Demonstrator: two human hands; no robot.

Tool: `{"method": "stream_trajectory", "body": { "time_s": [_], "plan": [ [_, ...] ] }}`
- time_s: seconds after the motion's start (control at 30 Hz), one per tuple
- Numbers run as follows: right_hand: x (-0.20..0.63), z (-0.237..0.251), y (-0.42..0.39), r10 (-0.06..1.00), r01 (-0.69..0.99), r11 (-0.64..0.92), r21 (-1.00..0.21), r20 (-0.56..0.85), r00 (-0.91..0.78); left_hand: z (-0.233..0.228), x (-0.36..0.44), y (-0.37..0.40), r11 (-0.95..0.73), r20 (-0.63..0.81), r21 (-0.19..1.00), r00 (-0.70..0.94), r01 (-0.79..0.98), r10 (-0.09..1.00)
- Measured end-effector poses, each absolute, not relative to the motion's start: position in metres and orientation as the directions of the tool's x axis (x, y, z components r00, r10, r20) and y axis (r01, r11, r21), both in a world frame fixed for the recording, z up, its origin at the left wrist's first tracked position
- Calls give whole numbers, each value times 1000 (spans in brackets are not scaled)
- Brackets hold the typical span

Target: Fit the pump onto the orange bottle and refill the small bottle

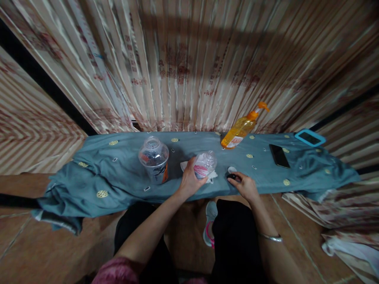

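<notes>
My left hand (189, 179) is closed around a clear plastic bottle (209, 161) that has a pink and white label. The bottle stands or hovers over crumpled white tissue (213, 177); whether it touches the cloth I cannot tell. Between the thumb and fingers of my right hand (247, 188) is a small black rounded object (231, 177), its kind unclear. Just behind that lies a small whitish round piece (231, 169), perhaps a cap. Left of my left hand stands a large clear plastic cup (158, 173) with dark and orange print and a domed lid (153, 152).
A teal cloth (124, 169) with yellow motifs covers the narrow table. An orange pump bottle (238, 132) stands at the back. Farther right lie a black phone (279, 156) and a blue-framed device (310, 137). Pleated curtains (183, 71) hang behind the table.
</notes>
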State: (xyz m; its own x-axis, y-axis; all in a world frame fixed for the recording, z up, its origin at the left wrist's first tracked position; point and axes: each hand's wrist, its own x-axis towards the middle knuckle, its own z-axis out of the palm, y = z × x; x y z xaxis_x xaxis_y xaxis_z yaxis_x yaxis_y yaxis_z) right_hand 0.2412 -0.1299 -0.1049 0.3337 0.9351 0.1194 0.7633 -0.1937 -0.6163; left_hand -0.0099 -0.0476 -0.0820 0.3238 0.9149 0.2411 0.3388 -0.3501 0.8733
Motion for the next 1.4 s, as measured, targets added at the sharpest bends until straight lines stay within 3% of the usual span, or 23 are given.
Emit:
{"method": "stream_trajectory", "body": {
  "time_s": [0.37, 0.53, 0.77, 0.97, 1.2, 1.4],
  "plan": [
    [242, -118, -104, 937, 892, -165, -421, 215, 275, -84, -10, -48, -349, 248, 886, 323, 306, 913],
    [243, -115, -106, 923, 888, -172, -427, 246, 296, -81, -11, -49, -343, 237, 885, 329, 316, 914],
    [261, -107, -107, 839, 837, -297, -459, 294, 458, -82, -12, -48, -348, 238, 884, 341, 312, 910],
    [264, -117, -97, 853, 832, -313, -457, 250, 458, -84, -12, -48, -351, 244, 884, 336, 307, 910],
    [246, -93, -108, 849, 785, -260, -562, 254, 463, -84, -12, -49, -347, 244, 891, 336, 292, 910],
    [185, -75, -116, 926, 629, 28, -777, 257, 277, -85, -11, -49, -346, 250, 900, 337, 265, 908]
  ]
}}
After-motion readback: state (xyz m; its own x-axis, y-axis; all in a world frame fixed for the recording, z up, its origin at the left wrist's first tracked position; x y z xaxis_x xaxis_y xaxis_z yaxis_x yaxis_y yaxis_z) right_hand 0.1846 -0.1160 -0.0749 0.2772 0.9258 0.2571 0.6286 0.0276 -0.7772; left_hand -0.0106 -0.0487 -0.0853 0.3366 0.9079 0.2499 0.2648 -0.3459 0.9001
